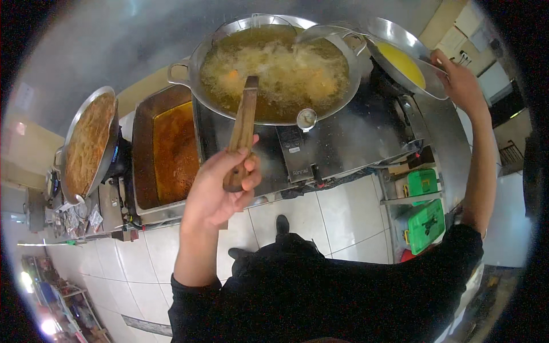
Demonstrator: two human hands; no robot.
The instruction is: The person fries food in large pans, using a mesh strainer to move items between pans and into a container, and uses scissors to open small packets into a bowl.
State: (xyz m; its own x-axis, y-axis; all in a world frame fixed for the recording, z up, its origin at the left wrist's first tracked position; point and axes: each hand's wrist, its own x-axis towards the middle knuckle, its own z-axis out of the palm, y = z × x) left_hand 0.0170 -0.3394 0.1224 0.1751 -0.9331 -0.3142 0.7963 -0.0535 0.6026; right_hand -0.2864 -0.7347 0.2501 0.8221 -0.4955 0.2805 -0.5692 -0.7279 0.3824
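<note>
The left hand is closed around the lower end of a long wooden handle, fingers wrapped over it and thumb on top. The handle runs up toward 12 o'clock and its far end dips into the big steel wok, which is full of bubbling oil with pale and orange pieces frying in it. A small round thermometer dial sits at the wok's near rim, at about 5 o'clock from its centre.

The right hand is closed on the rim of a steel bowl at 3 o'clock from the wok. The bowl is tilted toward the wok and holds yellow batter; its lip is just beside the wok's right handle.

At 9 o'clock from the wok sits a rectangular steel tray stained with brown oil, and further left a second wok tilted on its side, full of golden crumbs. All stand on a steel bench. Below it, at 4 o'clock, 2 green-lidded boxes rest on shelves, above a white tiled floor.
</note>
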